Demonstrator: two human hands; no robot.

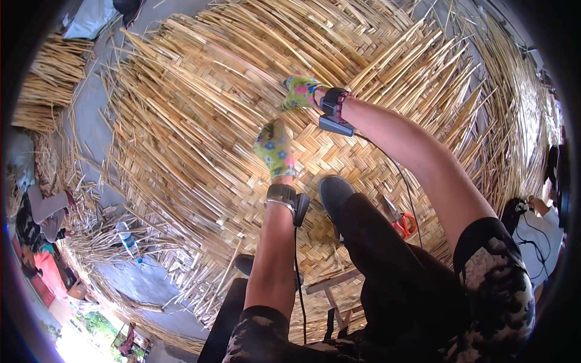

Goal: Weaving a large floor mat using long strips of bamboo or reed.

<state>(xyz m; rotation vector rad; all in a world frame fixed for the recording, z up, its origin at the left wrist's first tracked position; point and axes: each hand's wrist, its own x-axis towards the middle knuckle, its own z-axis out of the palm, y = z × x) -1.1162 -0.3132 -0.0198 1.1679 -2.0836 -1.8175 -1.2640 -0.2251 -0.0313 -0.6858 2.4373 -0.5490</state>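
A herringbone-woven mat of flat, reed-like strips covers the floor beneath your shoe. Your gloved left hand curls over it, your gloved right hand just beyond — whether either pinches a strip, I cannot tell. Strips look light, springy, splinter-prone — best gripped near the weave.

Your left: clear bottle with blue on it, grey floor close by. Far left you've got a co-worker's grey sleeve, pink cloth just below it. Upper left, pale bag near the rim. Far right of you, black cord over something white. Lower left, bright opening, greenery showing.
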